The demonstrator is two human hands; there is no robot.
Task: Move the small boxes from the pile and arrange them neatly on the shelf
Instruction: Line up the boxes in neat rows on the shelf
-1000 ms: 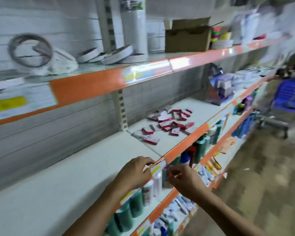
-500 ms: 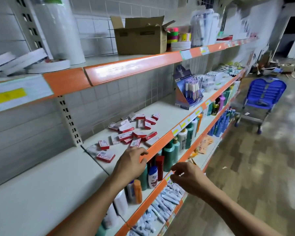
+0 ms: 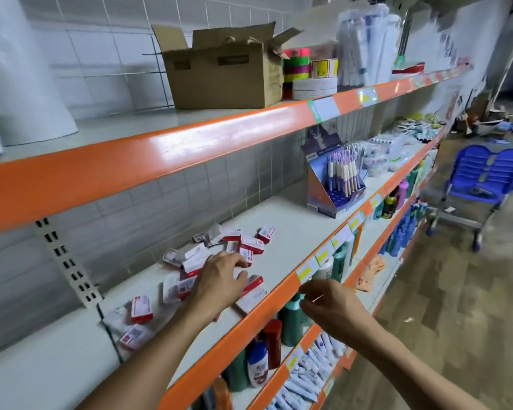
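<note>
A loose pile of small red-and-white boxes lies scattered on the white middle shelf with an orange front edge. My left hand reaches over the pile, fingers spread and lightly bent above several boxes; whether it grips one is hidden under the palm. More boxes lie apart to the left. My right hand hovers in front of the shelf's orange edge, fingers loosely curled, holding nothing.
A pen display stand stands further right on the same shelf. A cardboard box and tape rolls sit on the shelf above. Bottles fill the shelf below. A blue chair stands in the aisle at right.
The view has shifted right along the shelves, bringing the pile closer. My left hand has moved from the shelf's front edge onto the pile; my right hand stays by the edge.
</note>
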